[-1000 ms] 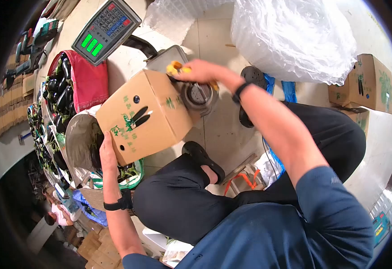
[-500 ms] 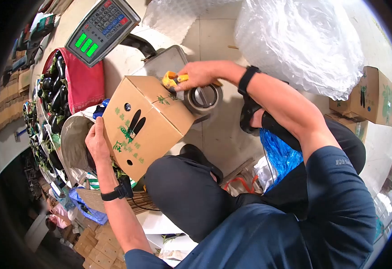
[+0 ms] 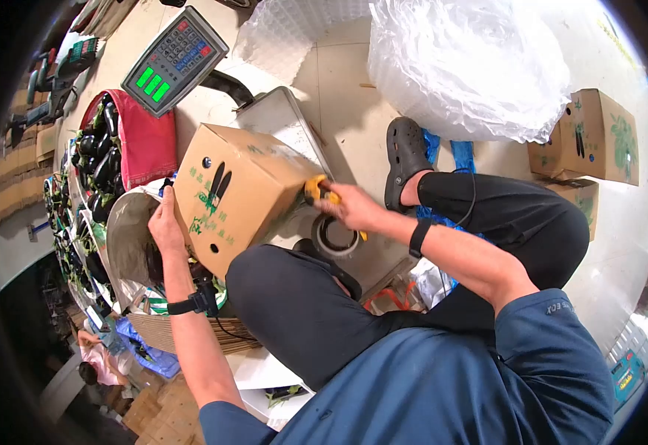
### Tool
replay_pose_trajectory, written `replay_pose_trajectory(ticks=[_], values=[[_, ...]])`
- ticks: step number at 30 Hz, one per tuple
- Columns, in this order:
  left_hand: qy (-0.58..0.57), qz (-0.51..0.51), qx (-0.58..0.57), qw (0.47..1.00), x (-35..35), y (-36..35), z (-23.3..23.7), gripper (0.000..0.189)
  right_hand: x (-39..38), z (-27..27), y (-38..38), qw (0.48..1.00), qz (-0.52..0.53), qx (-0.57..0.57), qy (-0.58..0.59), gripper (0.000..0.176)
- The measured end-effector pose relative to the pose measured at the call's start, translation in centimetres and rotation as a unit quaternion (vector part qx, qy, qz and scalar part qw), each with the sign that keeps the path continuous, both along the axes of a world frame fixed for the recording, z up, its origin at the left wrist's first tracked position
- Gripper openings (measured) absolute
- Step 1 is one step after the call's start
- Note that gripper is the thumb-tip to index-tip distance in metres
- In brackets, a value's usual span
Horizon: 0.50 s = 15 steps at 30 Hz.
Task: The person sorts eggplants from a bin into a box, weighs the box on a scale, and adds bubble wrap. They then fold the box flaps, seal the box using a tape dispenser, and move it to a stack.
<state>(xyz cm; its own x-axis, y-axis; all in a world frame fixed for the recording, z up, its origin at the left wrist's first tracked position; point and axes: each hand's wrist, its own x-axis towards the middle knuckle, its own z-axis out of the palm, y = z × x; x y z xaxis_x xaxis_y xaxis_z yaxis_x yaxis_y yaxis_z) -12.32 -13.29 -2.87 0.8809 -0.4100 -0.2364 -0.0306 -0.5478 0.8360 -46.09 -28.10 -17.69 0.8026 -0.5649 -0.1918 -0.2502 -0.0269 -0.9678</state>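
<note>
A printed cardboard box (image 3: 239, 211) with eggplant pictures on its face sits tilted in front of my knee. My left hand (image 3: 167, 226) grips the box's left edge, fingers wrapped behind it. In my right hand (image 3: 350, 208) is a yellow tape dispenser (image 3: 316, 190), pressed at the box's right edge; its tape roll (image 3: 336, 236) hangs just below my fingers. Behind the box lies the metal platform (image 3: 283, 119) of a digital scale, whose display (image 3: 176, 61) glows green.
Eggplants (image 3: 101, 159) fill a red-lined bag at the left, with a grey bucket-like container (image 3: 133, 237) nearer me. A big bundle of clear plastic wrap (image 3: 472, 67) lies at the back. More boxes (image 3: 598, 137) stand on the right. Flattened cardboard (image 3: 190, 334) is beside my left forearm.
My right hand has drawn the tape dispenser from the box's top far side toward me, down to its right edge. The left hand keeps its hold. My right foot and leg have shifted.
</note>
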Motion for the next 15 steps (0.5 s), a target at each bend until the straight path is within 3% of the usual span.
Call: replay_pose_trajectory(ticks=[2,3,5,7,9,11,13,15], values=[[0.021,-0.002,0.054,0.998,-1.2,0.8,0.9,0.058,2.0,1.7,-3.6,0.997,0.017,0.043,0.067,0.044],[0.017,-0.006,0.058,0.998,-2.1,1.1,1.4,0.058,3.6,1.7,-5.8,0.996,0.024,0.033,0.080,0.048],[0.126,-0.027,0.044,0.991,-3.6,1.6,1.9,0.062,8.1,-1.2,-10.3,0.998,0.045,0.018,0.033,0.057],[0.175,-0.079,0.003,0.981,-3.7,2.1,1.1,0.065,12.7,-1.9,-15.0,0.979,0.184,-0.070,0.055,0.066],[0.050,-0.071,-0.011,0.996,-4.7,-0.5,1.4,0.067,15.6,-0.9,-16.7,0.971,0.227,-0.046,0.065,0.081],[-0.009,-0.035,-0.035,0.999,-2.4,-1.5,-0.5,0.066,17.1,1.1,-17.8,0.948,0.283,-0.055,0.132,0.083],[-0.063,0.003,-0.060,0.996,-1.3,-2.2,-1.0,0.066,17.1,1.3,-18.1,0.948,0.291,-0.046,0.122,0.084],[-0.046,-0.093,-0.124,0.987,-0.3,-2.5,-1.1,0.060,16.9,1.5,-18.3,0.932,0.325,-0.049,0.153,0.084]])
